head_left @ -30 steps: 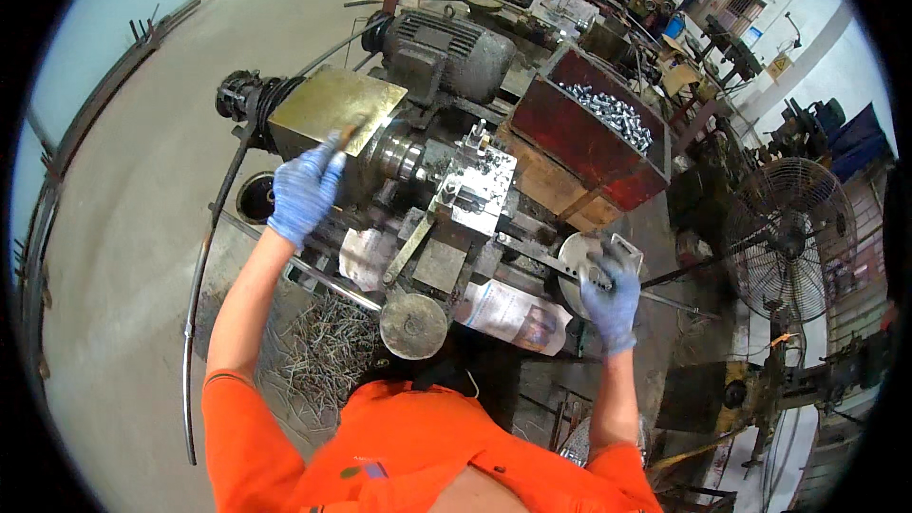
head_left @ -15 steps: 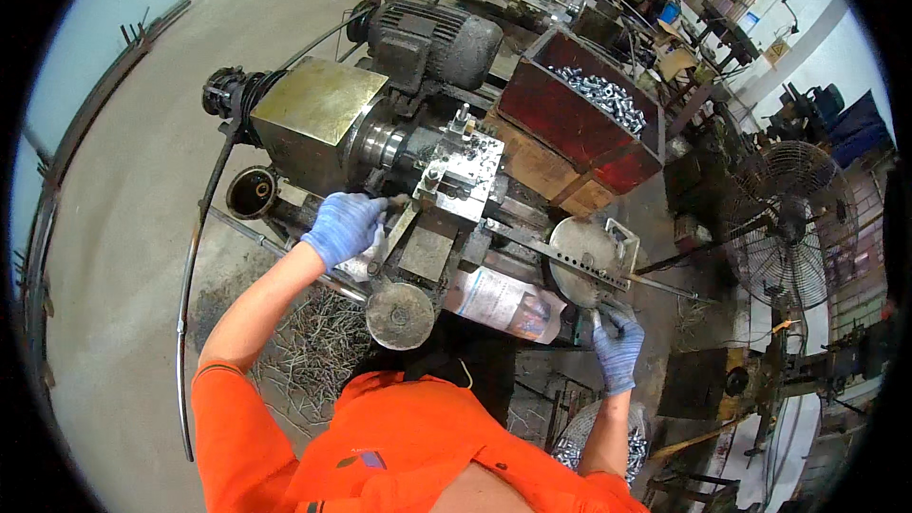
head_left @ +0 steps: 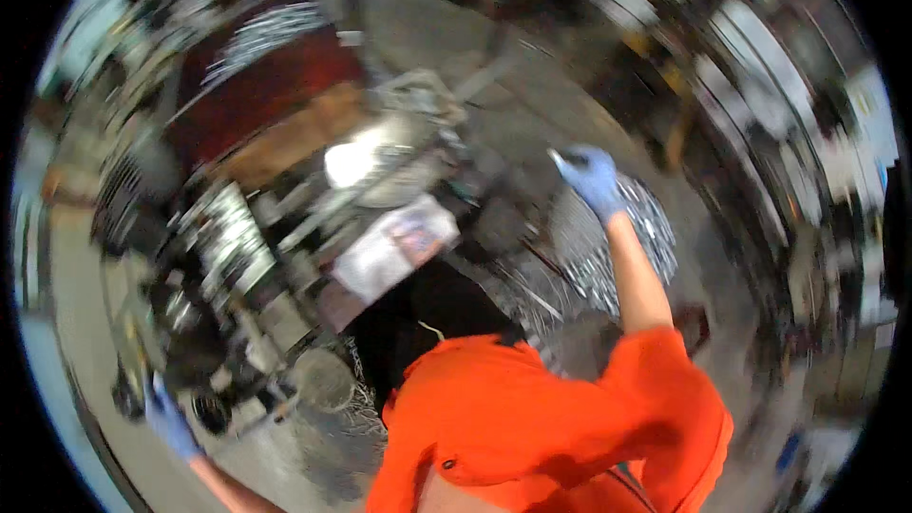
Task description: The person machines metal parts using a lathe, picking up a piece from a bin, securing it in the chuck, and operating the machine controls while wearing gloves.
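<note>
My right hand (head_left: 594, 182), in a blue-grey glove, is stretched out over a round basket (head_left: 574, 236) heaped with small shiny metal parts (head_left: 651, 237). Its fingers are closed, and a small light metal piece (head_left: 556, 161) pokes out at the fingertips. On the far left, my gloved left hand (head_left: 171, 421) is beside the end of a small lathe (head_left: 237, 242), near a thin upright bar. Motion smears its fingers, so whether it grips anything is unclear. A round metal disc (head_left: 324, 380) stands on the near side of the lathe.
Behind the lathe, a dark red bin (head_left: 309, 85) of metal parts rests on wooden blocks (head_left: 299, 138). A printed paper sheet (head_left: 380, 256) lies at the lathe's right end, near a shiny round plate (head_left: 404, 180). Metal shavings (head_left: 366, 408) litter the floor. Benches blur past on the right.
The view has swung right, shifting the lathe leftward. My right hand has moved from the lathe's right end to over the basket; my left hand has left the lathe's front lever.
</note>
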Tool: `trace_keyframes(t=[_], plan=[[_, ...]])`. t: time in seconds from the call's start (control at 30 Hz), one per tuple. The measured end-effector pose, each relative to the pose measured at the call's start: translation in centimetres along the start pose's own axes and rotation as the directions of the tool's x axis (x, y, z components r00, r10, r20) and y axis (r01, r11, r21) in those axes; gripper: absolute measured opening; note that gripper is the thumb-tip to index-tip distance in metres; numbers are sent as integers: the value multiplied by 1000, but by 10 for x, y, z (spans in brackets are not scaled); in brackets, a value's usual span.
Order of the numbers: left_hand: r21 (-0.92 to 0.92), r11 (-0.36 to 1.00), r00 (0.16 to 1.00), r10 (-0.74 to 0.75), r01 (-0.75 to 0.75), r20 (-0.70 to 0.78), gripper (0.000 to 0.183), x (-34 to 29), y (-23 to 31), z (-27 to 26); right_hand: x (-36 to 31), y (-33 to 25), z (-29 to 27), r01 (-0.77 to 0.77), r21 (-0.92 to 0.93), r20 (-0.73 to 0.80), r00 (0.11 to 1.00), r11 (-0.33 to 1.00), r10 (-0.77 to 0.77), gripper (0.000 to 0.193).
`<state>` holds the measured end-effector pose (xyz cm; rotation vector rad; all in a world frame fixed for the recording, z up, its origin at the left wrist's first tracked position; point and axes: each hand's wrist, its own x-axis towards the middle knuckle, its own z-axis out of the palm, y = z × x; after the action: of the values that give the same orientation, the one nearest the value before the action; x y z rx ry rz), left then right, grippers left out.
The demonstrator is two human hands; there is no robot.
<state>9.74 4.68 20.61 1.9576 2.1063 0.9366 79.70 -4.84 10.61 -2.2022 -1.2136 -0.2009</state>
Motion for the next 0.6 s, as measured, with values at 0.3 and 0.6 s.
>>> trace_keyframes(t=[0.3,0.6], plan=[[275,959,950,147,-68,-277,45,-8,12,-23,-85,206,-34,-645,-475,264,544,598,797,66],[126,990,979,-35,61,-199,37,-41,36,-42,-103,177,22,131,-709,608,611,693,507,51]])
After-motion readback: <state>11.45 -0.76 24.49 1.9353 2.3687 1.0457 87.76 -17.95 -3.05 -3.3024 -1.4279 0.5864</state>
